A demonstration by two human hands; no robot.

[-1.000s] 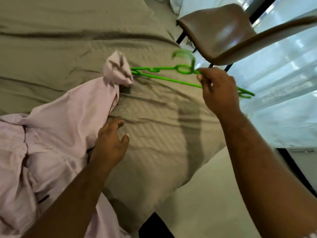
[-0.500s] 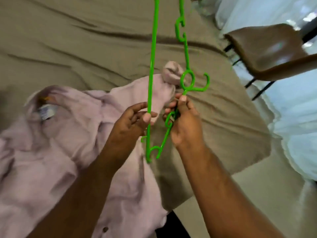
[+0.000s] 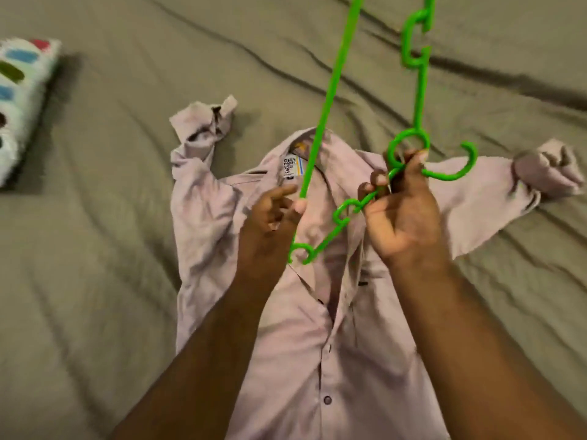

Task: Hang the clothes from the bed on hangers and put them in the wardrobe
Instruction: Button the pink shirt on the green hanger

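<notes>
A pale pink button-up shirt (image 3: 301,344) lies spread open on the bed, collar and label toward the far side, both sleeves with rolled cuffs out to the sides. Above its collar I hold a bright green plastic hanger (image 3: 330,90) upright, one end down near the shirt's neck. My left hand (image 3: 270,223) pinches the hanger's straight bar near its lower end. My right hand (image 3: 403,211) grips the hanger's shoulder arm just below the ring and hook. The hanger's top end runs out of view.
The olive-grey bedsheet (image 3: 95,249) is wrinkled around the shirt. A white pillow with coloured patches (image 3: 22,100) lies at the left edge of the bed.
The view has swung left over the bed, so the chair is gone and the whole shirt shows. Both hands still hold the hanger, now above the collar; a second ago only the right hand held it.
</notes>
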